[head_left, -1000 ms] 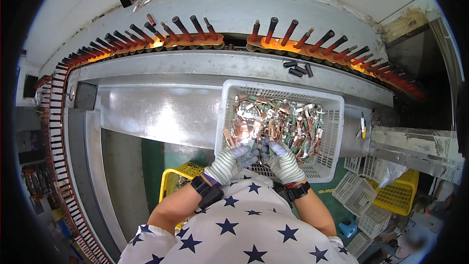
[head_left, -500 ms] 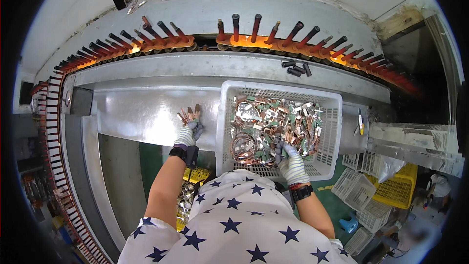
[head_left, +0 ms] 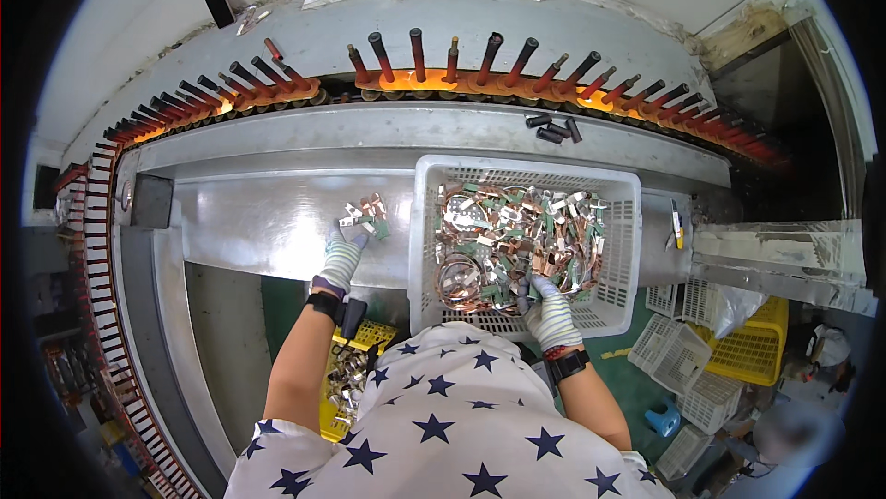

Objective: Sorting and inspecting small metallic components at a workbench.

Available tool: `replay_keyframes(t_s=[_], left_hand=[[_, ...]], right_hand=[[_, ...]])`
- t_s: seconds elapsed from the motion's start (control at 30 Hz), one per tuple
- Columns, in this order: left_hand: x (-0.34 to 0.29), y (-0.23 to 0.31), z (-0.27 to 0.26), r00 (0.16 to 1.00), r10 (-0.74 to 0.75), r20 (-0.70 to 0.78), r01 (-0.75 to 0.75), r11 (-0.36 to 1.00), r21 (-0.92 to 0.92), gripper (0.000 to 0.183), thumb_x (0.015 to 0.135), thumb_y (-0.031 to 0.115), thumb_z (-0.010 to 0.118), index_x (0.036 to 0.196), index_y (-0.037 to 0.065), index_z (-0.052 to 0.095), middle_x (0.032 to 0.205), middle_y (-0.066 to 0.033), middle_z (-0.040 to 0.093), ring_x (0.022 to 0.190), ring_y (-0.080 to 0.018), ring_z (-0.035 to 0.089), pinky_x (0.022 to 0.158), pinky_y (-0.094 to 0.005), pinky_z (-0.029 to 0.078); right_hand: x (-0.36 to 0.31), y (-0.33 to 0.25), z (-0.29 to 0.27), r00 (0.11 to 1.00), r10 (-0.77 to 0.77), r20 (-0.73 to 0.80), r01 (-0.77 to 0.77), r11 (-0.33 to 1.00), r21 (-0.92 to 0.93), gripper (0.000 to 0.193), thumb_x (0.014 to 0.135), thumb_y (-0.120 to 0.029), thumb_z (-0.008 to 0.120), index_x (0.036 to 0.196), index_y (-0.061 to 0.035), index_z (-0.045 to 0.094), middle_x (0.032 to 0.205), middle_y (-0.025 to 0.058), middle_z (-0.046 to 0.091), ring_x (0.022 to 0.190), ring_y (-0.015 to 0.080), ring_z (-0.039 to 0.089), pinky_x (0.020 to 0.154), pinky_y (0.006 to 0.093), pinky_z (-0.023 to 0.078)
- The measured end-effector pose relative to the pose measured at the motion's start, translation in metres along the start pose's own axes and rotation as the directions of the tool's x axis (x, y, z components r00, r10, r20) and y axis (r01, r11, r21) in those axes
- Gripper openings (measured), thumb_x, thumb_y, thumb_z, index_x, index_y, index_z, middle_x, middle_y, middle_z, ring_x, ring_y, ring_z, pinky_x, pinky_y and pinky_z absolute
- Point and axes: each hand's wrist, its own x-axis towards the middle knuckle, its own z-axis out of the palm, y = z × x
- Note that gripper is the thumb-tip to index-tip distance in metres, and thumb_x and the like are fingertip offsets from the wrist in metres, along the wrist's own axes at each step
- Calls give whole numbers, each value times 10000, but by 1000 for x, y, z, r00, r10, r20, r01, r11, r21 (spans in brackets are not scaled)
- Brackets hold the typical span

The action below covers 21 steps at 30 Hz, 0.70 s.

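While a conveyor (head_left: pixel 434 81) of upright dark pegs curves along the back and left, a metal desk (head_left: pixel 249 222) before it bears a white perforated crate (head_left: pixel 622 254). Loose copper, silver and green parts (head_left: pixel 517 231) crowd that crate. Lower, beside the left forearm (head_left: pixel 303 349), sits a yellow basket (head_left: pixel 377 331) of shiny pieces. The gloved right hand (head_left: pixel 554 312) reaches into the crate's near side, whether its grip pinches anything cannot be told; the gloved left hand (head_left: pixel 342 259) has its grip spread just beside a small cluster (head_left: pixel 377 210) of similar parts on the desk. Black tubes (head_left: pixel 549 135) lie behind the crate.
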Motion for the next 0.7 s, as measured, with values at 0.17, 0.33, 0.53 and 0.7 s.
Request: replay_keyframes(t_s=[0.17, 0.33, 0.53, 0.7], left_hand=[[-98, 123, 32, 566, 819, 97, -822, 570, -20, 403, 785, 44, 673, 1186, 64, 628, 1074, -148, 659, 995, -355, 614, 894, -450, 491], [-133, 162, 136, 296, 797, 526, -955, 252, 154, 304, 856, 214, 628, 1130, 87, 660, 1065, -152, 660, 997, -328, 630, 871, -453, 505], [-107, 164, 223, 473, 629, 617, -840, 110, 532, 204, 879, 102, 545, 998, 52, 702, 875, -185, 708, 834, -329, 699, 705, -447, 556], [-103, 177, 232, 545, 485, 684, -825, 168, 539, 242, 871, 104, 556, 1067, 55, 690, 949, -190, 709, 871, -345, 694, 737, -447, 557]], right_hand=[[3, 1, -25, 994, -4, -107, 16, 994, 111, 114, 900, -171, 678, 995, -112, 657, 933, 4, 671, 853, 141, 632, 717, 285, 544], [3, -6, -42, 996, -37, -87, 48, 990, 130, 114, 914, -135, 650, 1017, -83, 652, 932, 34, 668, 814, 159, 642, 689, 291, 566], [-18, -21, -41, 995, -88, -37, 92, 985, 143, 140, 925, -118, 636, 1055, -67, 636, 955, 45, 666, 856, 175, 658, 777, 315, 582], [-17, -36, -42, 996, -89, 4, 89, 991, 97, 143, 918, -133, 646, 1049, -78, 629, 970, 35, 671, 856, 171, 657, 732, 301, 568]])
